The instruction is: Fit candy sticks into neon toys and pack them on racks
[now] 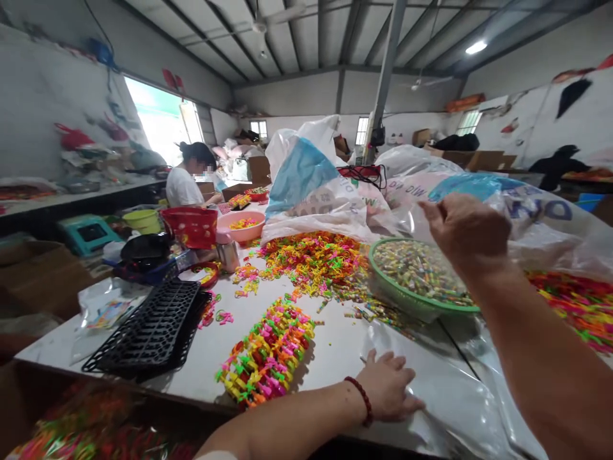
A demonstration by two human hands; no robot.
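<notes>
My left hand (389,385), with a red bead bracelet at the wrist, lies on a clear plastic sheet (454,390) at the near edge of the white table (215,345), fingers curled onto the film. My right hand (467,230) is raised above a green basket (412,300) full of small rolled candies, fingers curled with the thumb out; nothing shows in it. A stacked block of bright plastic toy pieces (268,351) lies left of my left hand. A loose heap of the same pieces (311,259) spreads behind it.
Black plastic trays (151,329) lie at the table's left. A pink bowl (242,227), a red container (191,227) and big white sacks (311,179) stand at the back. Another person (184,182) sits at the far left. More bright pieces (579,303) lie at right.
</notes>
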